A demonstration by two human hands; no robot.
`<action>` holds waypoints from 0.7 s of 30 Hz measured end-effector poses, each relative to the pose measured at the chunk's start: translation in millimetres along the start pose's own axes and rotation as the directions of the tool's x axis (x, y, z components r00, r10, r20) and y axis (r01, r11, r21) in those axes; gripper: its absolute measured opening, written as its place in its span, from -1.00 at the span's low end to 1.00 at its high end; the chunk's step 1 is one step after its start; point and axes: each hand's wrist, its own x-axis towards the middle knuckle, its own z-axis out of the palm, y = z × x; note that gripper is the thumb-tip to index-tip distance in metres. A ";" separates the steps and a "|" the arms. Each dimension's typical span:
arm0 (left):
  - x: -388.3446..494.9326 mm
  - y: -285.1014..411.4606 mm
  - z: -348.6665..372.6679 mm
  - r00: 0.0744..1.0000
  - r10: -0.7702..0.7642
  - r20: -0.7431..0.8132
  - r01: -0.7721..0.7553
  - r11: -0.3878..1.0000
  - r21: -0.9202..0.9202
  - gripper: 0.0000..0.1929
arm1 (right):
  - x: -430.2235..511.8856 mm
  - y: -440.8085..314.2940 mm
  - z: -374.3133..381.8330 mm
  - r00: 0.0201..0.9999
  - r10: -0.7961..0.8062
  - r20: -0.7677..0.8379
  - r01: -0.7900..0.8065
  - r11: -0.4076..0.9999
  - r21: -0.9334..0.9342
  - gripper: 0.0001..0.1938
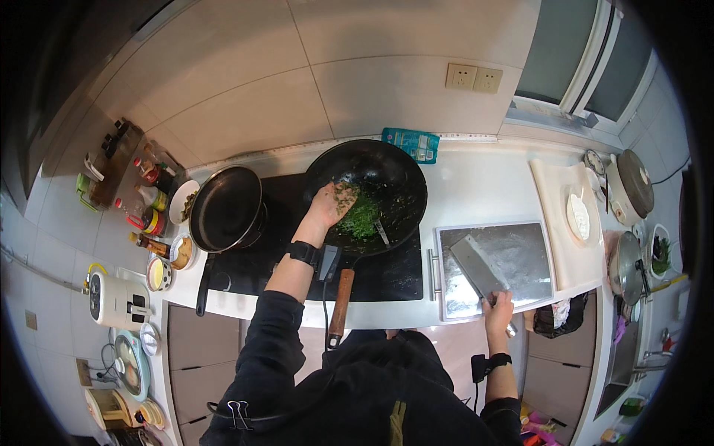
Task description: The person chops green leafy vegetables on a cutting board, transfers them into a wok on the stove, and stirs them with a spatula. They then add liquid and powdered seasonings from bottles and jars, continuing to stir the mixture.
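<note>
My left hand (333,204) is inside a black wok (410,173) with a wooden handle (341,301). Bits of green cling to its fingers, and whether they grip any is unclear. Against that hand lies a heap of finely chopped greens (360,217) in the wok. A small pale utensil (381,231) rests at the heap's right side. Further right, my right hand (498,309) grips the handle end of a cleaver (477,265). Its broad blade lies slanted over a metal cutting board (524,245), which looks wet or smeared.
Left of the wok stands a black frying pan (226,209), beside bowls and sauce bottles (150,220). A teal packet (411,146) leans near the wall behind the wok. Past the board, a white oval dish (578,216) with white contents sits on a pale mat (549,195). A lidded pot (626,267) stands at far right.
</note>
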 end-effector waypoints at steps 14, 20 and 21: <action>-7.3 -17.0 -3.9 0.992 -0.013 -0.128 -0.022 0.964 -0.267 -0.25 | 77.7 -295.2 22.7 0.489 -0.858 0.158 0.337 0.353 0.873 -0.48; -6.0 -10.3 -29.8 0.848 0.040 0.528 0.260 0.838 -0.480 -0.40 | 118.6 -382.6 88.6 0.536 -0.810 0.239 0.361 0.475 0.802 -0.42; -2.9 -9.1 -31.1 0.955 -0.051 0.292 0.182 0.877 -0.445 -0.35 | 130.8 -384.4 92.6 0.555 -0.756 0.346 0.396 0.606 0.690 -0.44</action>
